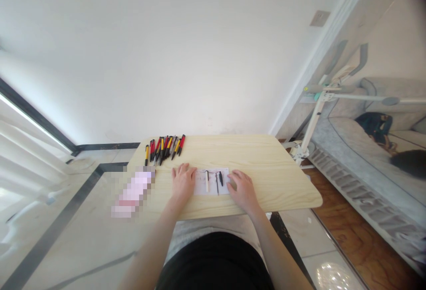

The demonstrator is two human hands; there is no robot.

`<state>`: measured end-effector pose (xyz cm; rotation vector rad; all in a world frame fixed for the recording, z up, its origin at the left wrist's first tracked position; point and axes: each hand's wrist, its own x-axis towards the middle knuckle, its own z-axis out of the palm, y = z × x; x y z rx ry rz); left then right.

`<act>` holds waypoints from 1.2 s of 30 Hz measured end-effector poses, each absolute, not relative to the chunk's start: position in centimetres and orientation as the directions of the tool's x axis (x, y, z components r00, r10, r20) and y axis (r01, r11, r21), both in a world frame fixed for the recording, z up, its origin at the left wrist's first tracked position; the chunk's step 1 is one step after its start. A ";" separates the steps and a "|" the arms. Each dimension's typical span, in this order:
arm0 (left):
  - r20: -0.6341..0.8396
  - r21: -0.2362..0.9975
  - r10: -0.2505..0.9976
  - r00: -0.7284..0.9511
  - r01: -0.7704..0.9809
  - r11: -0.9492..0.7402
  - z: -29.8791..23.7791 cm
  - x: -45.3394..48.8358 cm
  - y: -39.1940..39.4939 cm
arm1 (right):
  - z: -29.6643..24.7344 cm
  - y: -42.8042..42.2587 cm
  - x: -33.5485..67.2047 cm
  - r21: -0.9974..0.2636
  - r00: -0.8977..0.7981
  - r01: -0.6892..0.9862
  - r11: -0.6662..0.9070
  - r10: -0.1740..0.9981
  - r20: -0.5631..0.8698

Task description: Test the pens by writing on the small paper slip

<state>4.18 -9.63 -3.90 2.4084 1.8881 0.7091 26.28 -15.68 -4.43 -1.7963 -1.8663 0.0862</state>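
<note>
A small white sheet of paper (pixel 200 188) lies on the table between my two hands. Three pen parts rest on it: a white pen barrel (pixel 207 182) with a dark end, a thin dark pen refill (pixel 217 185), and a short black pen piece (pixel 221 179). At the sheet's left edge my left hand (pixel 183 182) rests palm down, its fingers stretched out. My right hand (pixel 242 189) lies at the right edge, thumb and fingers curved but apart. Neither hand shows anything in its grasp. Several red, yellow and black pens (pixel 165 147) form a pile beyond my left hand.
A wooden-topped table (pixel 279 188) stands against the white wall (pixel 199 59). Left of my left hand, a pixelated pink object (pixel 135 192) sits at the table edge. To the right are a white metal frame with handles (pixel 314 121) and a grey sofa (pixel 346 134).
</note>
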 end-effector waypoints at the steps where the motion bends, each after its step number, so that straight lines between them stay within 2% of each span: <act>1: 0.346 0.270 0.922 0.174 0.923 -0.275 -3.9 4.2 -9.6 | -4.4 -15.7 26.3 -0.406 0.037 0.907 0.108 0.942 0.333; 36: 0.359 0.294 0.912 0.200 0.903 -0.313 -4.0 4.1 -9.8 | -4.3 -15.8 26.1 -0.402 0.034 0.909 0.112 0.940 0.340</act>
